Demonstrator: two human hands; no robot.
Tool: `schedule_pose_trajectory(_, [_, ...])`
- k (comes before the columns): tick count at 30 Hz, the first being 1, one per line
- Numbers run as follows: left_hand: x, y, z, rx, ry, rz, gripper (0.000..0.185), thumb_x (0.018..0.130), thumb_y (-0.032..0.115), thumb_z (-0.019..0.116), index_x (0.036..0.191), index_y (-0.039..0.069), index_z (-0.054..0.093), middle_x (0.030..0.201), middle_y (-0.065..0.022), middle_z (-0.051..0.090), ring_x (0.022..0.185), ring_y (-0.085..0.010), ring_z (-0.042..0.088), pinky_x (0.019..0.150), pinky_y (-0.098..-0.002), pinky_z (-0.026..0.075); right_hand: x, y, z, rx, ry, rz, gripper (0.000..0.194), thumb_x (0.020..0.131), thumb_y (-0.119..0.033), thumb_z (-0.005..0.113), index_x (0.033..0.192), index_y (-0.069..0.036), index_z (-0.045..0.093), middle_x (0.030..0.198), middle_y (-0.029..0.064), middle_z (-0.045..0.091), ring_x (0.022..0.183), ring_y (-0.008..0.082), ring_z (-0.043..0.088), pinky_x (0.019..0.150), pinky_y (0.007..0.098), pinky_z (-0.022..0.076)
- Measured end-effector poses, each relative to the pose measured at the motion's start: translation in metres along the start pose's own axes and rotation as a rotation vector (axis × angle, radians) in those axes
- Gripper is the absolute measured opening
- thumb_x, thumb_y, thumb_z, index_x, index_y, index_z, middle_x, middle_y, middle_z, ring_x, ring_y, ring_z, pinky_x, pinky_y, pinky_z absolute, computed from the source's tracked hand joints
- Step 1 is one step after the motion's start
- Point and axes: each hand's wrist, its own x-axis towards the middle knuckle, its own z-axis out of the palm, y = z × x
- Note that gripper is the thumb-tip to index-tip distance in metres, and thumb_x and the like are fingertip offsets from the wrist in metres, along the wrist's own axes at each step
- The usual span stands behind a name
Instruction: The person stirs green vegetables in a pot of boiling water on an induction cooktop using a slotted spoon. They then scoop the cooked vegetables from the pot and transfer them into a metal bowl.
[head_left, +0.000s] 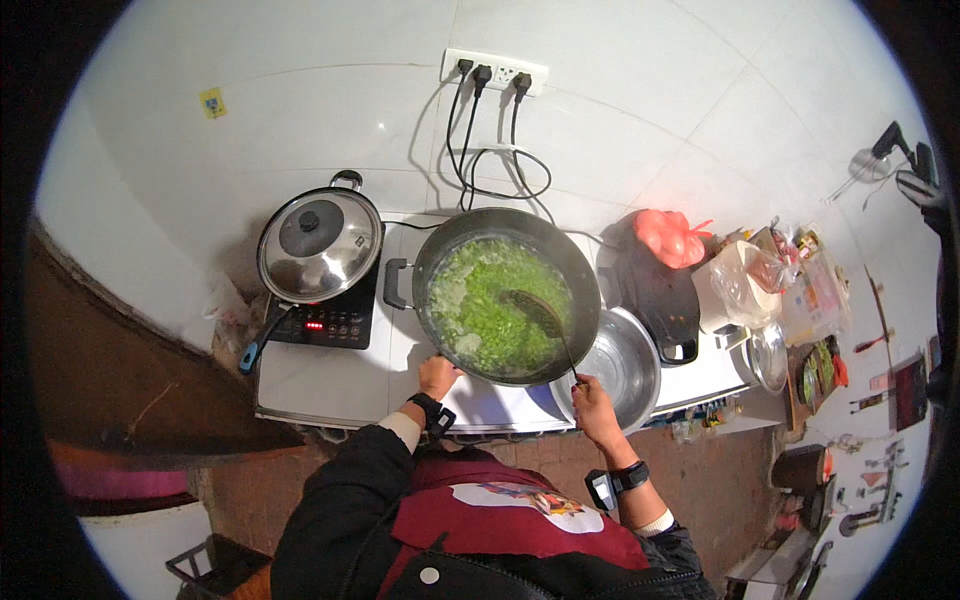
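Note:
A large dark wok (583, 292) with a black side handle stands before me, holding bright green chopped food (487, 322) in bubbling liquid. My right hand (595, 409) grips the thin handle of a perforated skimmer (534, 311), whose bowl dips into the green food at the wok's right. My left hand (439, 376) is at the wok's lower left rim, near the counter; its fingertips are partly hidden, so its hold is unclear. A wide metal basin (626, 367) sits on the counter partly beneath the wok's right side.
At left, a lidded pan (322, 247) stands on an induction cooker (341, 322) with a lit display. Right of the wok are a black lidded cooker (660, 300), a red plastic bag (670, 238) and a white container (731, 289). Plugged cords hang from a wall socket (495, 71).

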Motion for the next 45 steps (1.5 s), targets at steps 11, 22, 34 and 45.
schedule_pose_trajectory(11, [-0.013,-0.004,0.029,-0.134,0.062,0.105,0.033,0.067,0.04,0.075,0.081,0.01,0.071,0.079,-0.0152,0.068,0.073,-0.0343,0.066,0.062,-0.0451,0.052,0.003,-0.021,0.003,0.029,-0.031,0.067,0.028,0.094,-0.011,0.051,0.118,0.004,0.047,0.073,0.0103,0.056,0.065,0.0188,0.055,0.06,0.0322,0.0455])
schedule_pose_trajectory(22, [-0.011,0.023,0.01,-0.208,0.029,0.046,0.046,0.073,0.041,0.071,0.112,0.018,0.064,0.09,-0.0137,0.069,0.083,-0.0354,0.066,0.067,-0.0478,0.052,0.006,-0.025,-0.002,0.027,0.017,0.008,0.03,0.095,-0.012,0.05,0.12,0.004,0.045,0.07,0.0076,0.055,0.058,0.0158,0.053,0.055,0.0318,0.0437])
schedule_pose_trajectory(34, [-0.015,0.026,0.008,-0.233,0.013,-0.01,0.04,0.077,0.037,0.067,0.112,0.018,0.064,0.094,-0.0145,0.068,0.088,-0.0376,0.065,0.07,-0.0513,0.05,0.005,-0.023,-0.003,0.154,0.03,0.136,0.03,0.096,-0.015,0.049,0.12,0.002,0.046,0.067,0.0056,0.055,0.048,0.0122,0.049,0.044,0.0299,0.0398])
schedule_pose_trajectory(45, [-0.015,0.02,0.036,-0.297,0.209,0.075,0.035,0.078,0.039,0.067,0.103,0.014,0.067,0.086,-0.0149,0.069,0.078,-0.0379,0.065,0.064,-0.0506,0.051,0.004,-0.015,-0.003,0.094,0.029,0.137,0.031,0.095,-0.015,0.049,0.119,0.005,0.046,0.072,0.0119,0.057,0.061,0.0207,0.056,0.057,0.0349,0.045])
